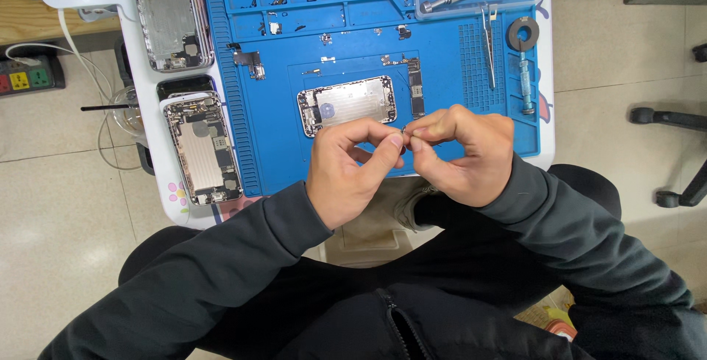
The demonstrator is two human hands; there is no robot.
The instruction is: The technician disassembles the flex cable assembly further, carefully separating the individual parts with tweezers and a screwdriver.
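Phone shell (346, 104) stripped on mat (456, 73), parts scattered; left hand (350, 168) and right hand (460, 155) pinch tiny part (404, 132); reassembly judged pending.

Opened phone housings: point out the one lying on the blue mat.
It is the opened phone housing lying crosswise mid-mat, just beyond both hands. The other two housings lie lengthwise on the white tabletop, left of the blue mat.
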